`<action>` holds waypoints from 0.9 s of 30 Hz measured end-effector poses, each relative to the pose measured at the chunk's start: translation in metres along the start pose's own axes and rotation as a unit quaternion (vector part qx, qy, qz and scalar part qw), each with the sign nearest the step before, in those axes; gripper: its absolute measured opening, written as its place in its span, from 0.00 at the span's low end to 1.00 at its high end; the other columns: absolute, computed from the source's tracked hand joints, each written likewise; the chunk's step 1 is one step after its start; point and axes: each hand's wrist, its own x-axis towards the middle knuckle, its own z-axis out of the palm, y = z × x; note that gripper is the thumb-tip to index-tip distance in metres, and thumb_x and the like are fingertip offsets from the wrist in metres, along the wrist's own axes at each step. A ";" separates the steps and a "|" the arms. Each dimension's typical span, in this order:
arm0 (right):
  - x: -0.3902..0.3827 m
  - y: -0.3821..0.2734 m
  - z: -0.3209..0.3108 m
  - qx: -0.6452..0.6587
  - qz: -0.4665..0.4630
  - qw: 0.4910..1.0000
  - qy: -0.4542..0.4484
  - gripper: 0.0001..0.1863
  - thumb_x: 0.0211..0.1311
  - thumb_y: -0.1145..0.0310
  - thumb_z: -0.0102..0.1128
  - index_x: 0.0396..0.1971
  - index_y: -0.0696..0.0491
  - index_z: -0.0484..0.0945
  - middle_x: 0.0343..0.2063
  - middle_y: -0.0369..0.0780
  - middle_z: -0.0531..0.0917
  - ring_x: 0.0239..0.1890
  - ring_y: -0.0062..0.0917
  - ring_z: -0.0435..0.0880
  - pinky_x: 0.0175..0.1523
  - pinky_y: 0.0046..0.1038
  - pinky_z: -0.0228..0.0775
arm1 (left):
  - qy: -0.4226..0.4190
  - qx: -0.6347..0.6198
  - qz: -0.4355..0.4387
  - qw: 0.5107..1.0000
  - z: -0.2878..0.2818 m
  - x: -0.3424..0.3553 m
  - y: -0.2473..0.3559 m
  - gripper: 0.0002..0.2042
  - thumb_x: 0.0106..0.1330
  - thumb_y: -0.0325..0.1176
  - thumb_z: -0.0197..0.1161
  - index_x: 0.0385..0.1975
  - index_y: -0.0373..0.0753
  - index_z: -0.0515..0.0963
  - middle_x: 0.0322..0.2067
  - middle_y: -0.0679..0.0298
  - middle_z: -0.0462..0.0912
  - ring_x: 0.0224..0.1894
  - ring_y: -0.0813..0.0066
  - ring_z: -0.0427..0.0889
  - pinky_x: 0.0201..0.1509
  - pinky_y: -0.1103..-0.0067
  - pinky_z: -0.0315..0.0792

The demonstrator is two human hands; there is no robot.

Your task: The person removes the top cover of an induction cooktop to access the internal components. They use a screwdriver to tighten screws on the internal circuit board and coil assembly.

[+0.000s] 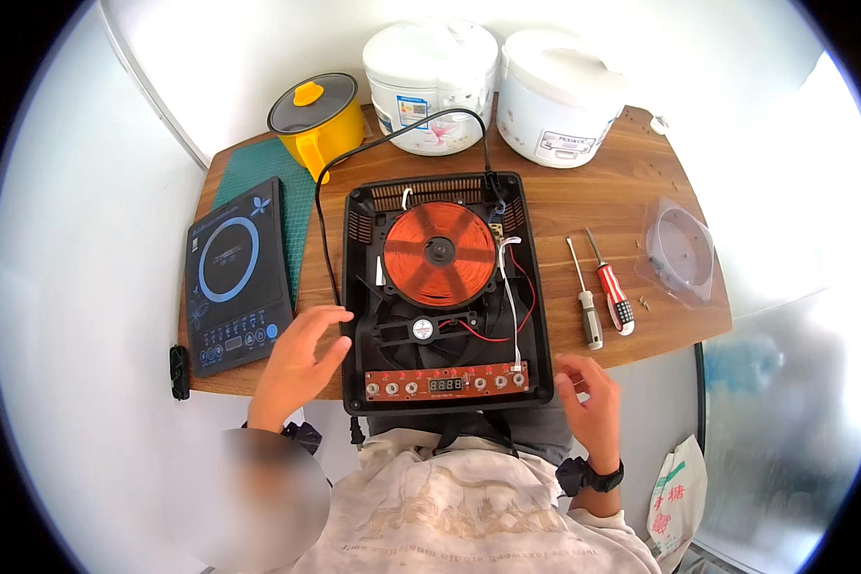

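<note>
Black plastic housing (540, 354) of an induction cooker, one: open-topped, at the centre of the wooden table (569, 196), its near end reaching past the table edge toward the wearer.

Contents, all seated inside: copper-coloured coil (440, 273); fan (422, 329) below it; red-brown control board (447, 373) along the near wall, its white lead joined at the right end. Black power cable (320, 215), attached at the far end, looping round the left.

Dark top panel (228, 268) with blue ring: lies apart at left, partly on a green mat (297, 220).

Left hand (306, 354): at the housing's left wall, fingers loosely spread, thumb apart, gripping nothing visible. Right hand (588, 397): just beside the near right corner, fingers loosely bent, seemingly empty; contact cannot be told.

Tools: grey-handled screwdriver (591, 320), red-handled screwdriver (615, 297), both laid down; small screws (644, 304) loose beside them.

Condition, as judged: opening complete; coil, fan and board undetached; cover not refitted.
</note>
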 end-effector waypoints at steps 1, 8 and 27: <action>0.000 0.004 0.002 -0.002 -0.004 1.000 -0.011 0.15 0.66 0.76 0.64 0.51 0.57 0.82 0.31 0.39 0.84 0.30 0.24 0.84 0.38 0.26 0.77 | -0.007 0.017 0.022 1.000 0.003 0.003 -0.003 0.17 0.69 0.29 0.64 0.57 0.39 0.78 0.55 0.59 0.82 0.54 0.64 0.81 0.58 0.72 0.75; 0.001 0.013 0.018 -0.042 -0.004 0.996 -0.073 0.27 0.69 0.71 0.62 0.67 0.54 0.68 0.35 0.49 0.85 0.32 0.37 0.86 0.37 0.35 0.77 | -0.031 0.004 0.028 0.999 0.003 0.054 -0.004 0.17 0.70 0.32 0.64 0.57 0.38 0.77 0.57 0.54 0.80 0.61 0.54 0.78 0.66 0.66 0.71; -0.001 0.032 0.030 0.066 0.047 0.992 -0.092 0.26 0.73 0.70 0.56 0.68 0.57 0.63 0.22 0.54 0.82 0.28 0.55 0.83 0.31 0.48 0.72 | -0.064 -0.013 -0.079 0.995 0.041 0.189 -0.045 0.16 0.72 0.24 0.62 0.58 0.40 0.77 0.47 0.53 0.84 0.47 0.67 0.84 0.54 0.72 0.78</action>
